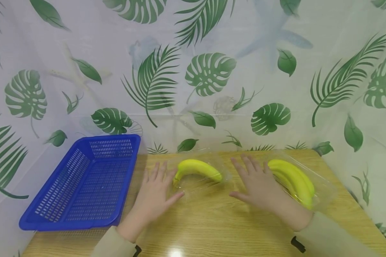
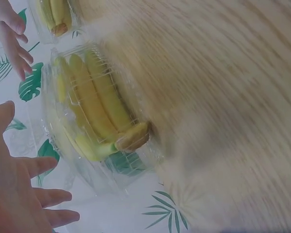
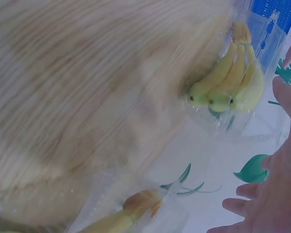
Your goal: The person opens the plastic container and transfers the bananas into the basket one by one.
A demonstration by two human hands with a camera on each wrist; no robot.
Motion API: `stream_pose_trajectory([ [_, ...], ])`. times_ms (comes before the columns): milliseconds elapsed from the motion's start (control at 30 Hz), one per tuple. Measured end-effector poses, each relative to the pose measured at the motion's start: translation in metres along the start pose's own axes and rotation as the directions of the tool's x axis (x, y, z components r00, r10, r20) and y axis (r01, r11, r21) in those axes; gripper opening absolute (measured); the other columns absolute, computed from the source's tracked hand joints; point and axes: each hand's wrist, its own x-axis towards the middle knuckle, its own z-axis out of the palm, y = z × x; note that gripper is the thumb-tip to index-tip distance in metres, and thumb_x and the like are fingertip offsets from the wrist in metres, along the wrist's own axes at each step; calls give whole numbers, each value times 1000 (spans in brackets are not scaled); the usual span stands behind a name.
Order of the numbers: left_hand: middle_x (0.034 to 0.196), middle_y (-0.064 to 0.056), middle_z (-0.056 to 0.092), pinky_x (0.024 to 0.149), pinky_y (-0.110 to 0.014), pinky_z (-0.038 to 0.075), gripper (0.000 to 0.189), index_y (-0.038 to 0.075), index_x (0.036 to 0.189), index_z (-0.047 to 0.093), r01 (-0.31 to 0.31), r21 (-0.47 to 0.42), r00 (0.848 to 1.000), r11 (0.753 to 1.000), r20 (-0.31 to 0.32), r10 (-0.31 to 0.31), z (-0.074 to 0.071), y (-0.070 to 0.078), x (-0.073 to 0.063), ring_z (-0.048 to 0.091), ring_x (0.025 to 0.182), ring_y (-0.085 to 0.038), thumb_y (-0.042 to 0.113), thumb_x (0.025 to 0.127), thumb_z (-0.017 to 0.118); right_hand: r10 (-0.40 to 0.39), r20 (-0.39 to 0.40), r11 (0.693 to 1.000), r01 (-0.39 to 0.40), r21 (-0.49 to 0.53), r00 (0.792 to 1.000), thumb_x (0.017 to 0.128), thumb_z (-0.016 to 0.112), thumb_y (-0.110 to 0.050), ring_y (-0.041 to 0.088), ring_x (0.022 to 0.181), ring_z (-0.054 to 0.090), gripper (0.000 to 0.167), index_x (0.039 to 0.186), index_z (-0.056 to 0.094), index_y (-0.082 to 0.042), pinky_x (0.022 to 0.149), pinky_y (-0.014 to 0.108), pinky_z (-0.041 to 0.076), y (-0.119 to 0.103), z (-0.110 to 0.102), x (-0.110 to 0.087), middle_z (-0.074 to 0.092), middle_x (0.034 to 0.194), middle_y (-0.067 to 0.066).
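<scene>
Two bunches of bananas lie on the wooden table, each inside a clear plastic package. My left hand point(image 1: 154, 194) has its fingers spread beside the stem end of the middle banana bunch point(image 1: 197, 167). That bunch shows several bananas joined at a brown stem point(image 2: 133, 137) in the left wrist view. Between the two bunches is my right hand point(image 1: 260, 187), fingers spread, its back overlapping the left side of the right banana bunch point(image 1: 294, 178) in the head view. In the right wrist view, the brown stem point(image 3: 143, 201) of the right bunch shows at the bottom. Neither hand holds anything.
A blue plastic basket point(image 1: 128, 178) with slotted walls stands at the left of the table point(image 1: 206, 225), left of my left hand. Behind the table's far edge hangs a white sheet point(image 1: 167, 35) with a green leaf print.
</scene>
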Motion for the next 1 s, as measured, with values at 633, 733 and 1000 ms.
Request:
stream_pose_trajectory([
  [633, 173, -24, 25, 131, -67, 21, 77, 12, 160, 47, 20, -4, 997, 1000, 79, -20, 14, 8, 9, 26, 160, -49, 61, 102, 59, -35, 24, 998, 34, 53, 999, 93, 74, -61, 49, 155, 35, 105, 169, 23, -9, 121, 76, 34, -11, 34, 16, 29, 170, 29],
  [733, 174, -24, 22, 132, -65, 20, 78, 11, 162, 44, 13, 0, 996, 1000, 92, -13, 15, 9, 9, 23, 160, -48, 61, 103, 57, -44, 16, 998, 43, 40, 999, 92, 74, -61, 48, 155, 36, 105, 169, 24, -9, 121, 74, 36, -11, 35, 18, 29, 171, 28],
  [1000, 173, -25, 25, 133, -62, 20, 81, 8, 162, 42, -13, -13, 996, 1000, 92, 15, 18, 8, 8, 22, 161, -47, 60, 103, 58, -76, 4, 997, 76, 19, 997, 92, 75, -60, 46, 153, 41, 107, 169, 21, -9, 120, 69, 42, -12, 36, 23, 32, 170, 27],
])
